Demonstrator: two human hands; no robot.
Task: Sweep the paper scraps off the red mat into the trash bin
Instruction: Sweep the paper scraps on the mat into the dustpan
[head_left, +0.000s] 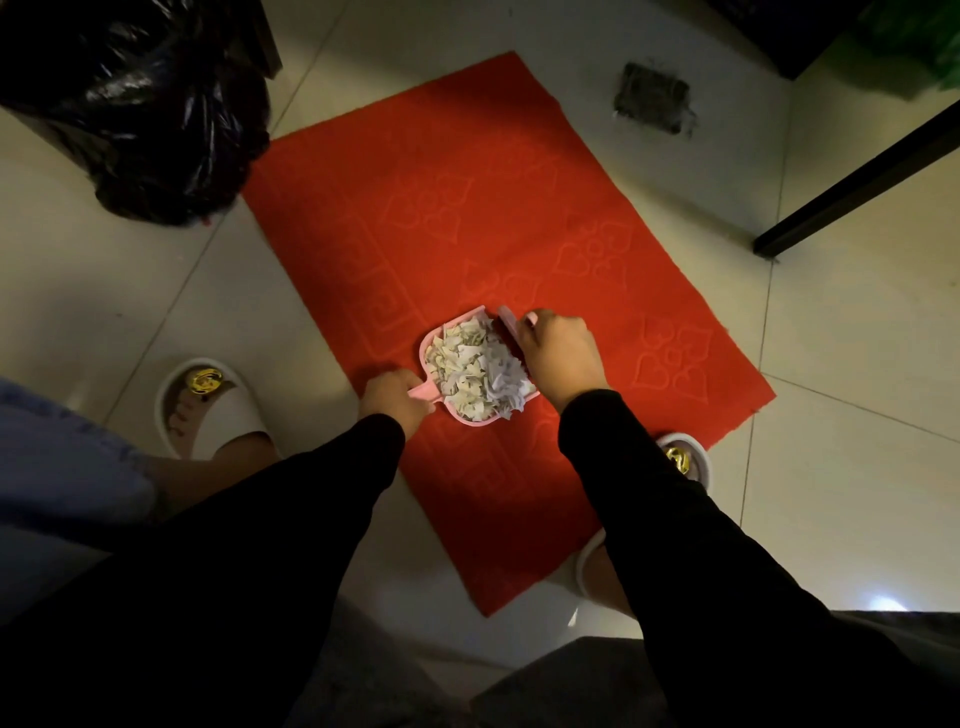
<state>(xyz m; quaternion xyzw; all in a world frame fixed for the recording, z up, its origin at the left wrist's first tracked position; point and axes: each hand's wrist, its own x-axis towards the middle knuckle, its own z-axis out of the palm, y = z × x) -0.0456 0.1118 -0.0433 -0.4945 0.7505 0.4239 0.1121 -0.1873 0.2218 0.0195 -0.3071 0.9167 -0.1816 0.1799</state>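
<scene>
Left hand grips pink dustpan handle; paper scraps heaped inside. Right hand grasps small brush at pan's 3 o'clock edge. Red mat beneath; black-bagged trash bin at 10 o'clock.

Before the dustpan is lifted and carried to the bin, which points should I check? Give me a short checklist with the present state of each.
1. Left hand grips the handle of the pink dustpan: ok.
2. Paper scraps are gathered inside the dustpan: ok, though piled high, so they may spill if it tilts.
3. Right hand holds the small brush against the open side of the pile: ok.
4. Red mat has no loose scraps left: ok as far as the dim light shows.
5. Trash bin with black bag stands beside the mat's far left corner: ok.
6. Bag mouth is open to receive the scraps: cannot tell.
</scene>
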